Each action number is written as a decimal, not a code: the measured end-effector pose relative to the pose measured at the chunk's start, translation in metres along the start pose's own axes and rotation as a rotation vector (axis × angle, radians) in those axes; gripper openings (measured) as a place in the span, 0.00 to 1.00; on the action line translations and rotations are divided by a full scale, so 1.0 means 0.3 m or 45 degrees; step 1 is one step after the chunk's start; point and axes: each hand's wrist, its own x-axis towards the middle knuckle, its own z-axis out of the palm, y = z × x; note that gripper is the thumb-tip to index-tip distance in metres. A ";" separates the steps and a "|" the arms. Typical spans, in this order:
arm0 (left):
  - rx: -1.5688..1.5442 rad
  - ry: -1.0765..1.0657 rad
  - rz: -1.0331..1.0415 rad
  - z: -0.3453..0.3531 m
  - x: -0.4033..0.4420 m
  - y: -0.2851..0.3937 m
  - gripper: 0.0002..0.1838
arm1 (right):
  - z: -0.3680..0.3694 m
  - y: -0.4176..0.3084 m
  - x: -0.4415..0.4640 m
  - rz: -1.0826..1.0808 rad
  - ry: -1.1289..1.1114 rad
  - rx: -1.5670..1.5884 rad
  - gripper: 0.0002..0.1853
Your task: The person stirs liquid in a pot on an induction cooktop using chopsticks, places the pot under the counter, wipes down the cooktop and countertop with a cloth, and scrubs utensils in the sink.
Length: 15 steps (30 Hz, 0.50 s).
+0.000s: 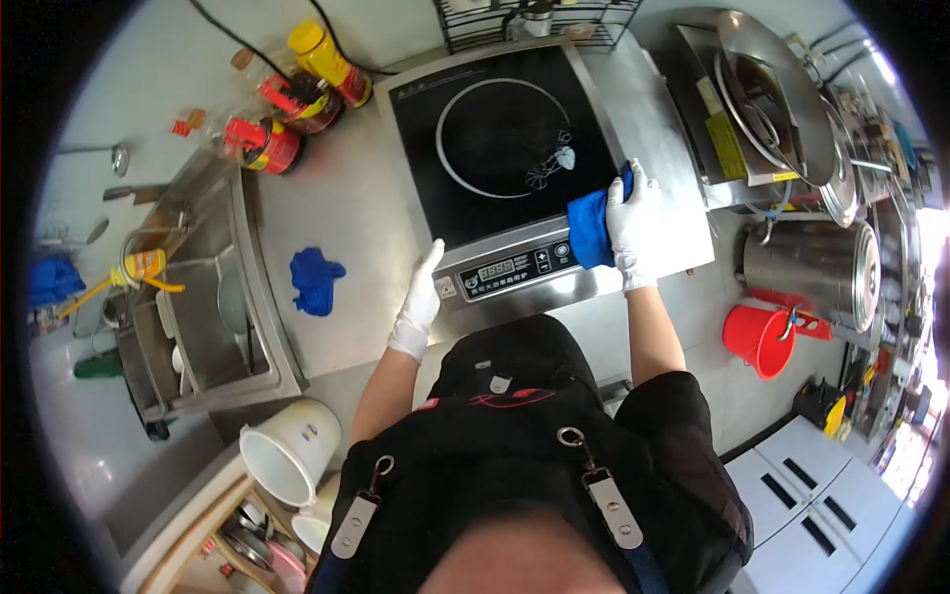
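My right hand, in a white glove, presses a blue cloth on the right front corner of an induction cooker. The cloth lies partly over the control panel's right end. At the cooker's left front corner is my left hand, also gloved in white, its thumb stretched up along the edge; it holds no visible object. The cooker has a black glass top with a pale ring. A second blue cloth lies crumpled on the steel counter, left of my left hand.
Sauce bottles stand at the back left, near a steel sink. A wire rack is behind the cooker. Pans are at the right, above a steel pot and a red bucket. A white bucket stands lower left.
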 end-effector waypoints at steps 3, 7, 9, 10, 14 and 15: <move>-0.013 0.008 -0.052 -0.069 0.019 -0.027 0.34 | 0.021 0.013 -0.011 0.081 0.079 0.076 0.19; -0.082 -0.070 -0.091 -0.201 -0.030 -0.024 0.26 | 0.011 -0.075 -0.087 0.133 0.047 0.158 0.17; -0.109 -0.107 -0.058 -0.233 -0.099 0.018 0.23 | -0.010 -0.159 -0.140 0.201 -0.004 0.261 0.17; -0.068 -0.052 -0.027 -0.251 -0.125 0.036 0.22 | 0.001 -0.183 -0.172 0.281 -0.042 0.361 0.18; -0.017 0.021 0.052 -0.372 -0.167 0.069 0.23 | -0.005 -0.190 -0.271 0.287 -0.104 0.413 0.19; -0.008 0.041 0.065 -0.391 -0.178 0.082 0.23 | 0.101 -0.104 -0.321 0.391 0.096 0.751 0.18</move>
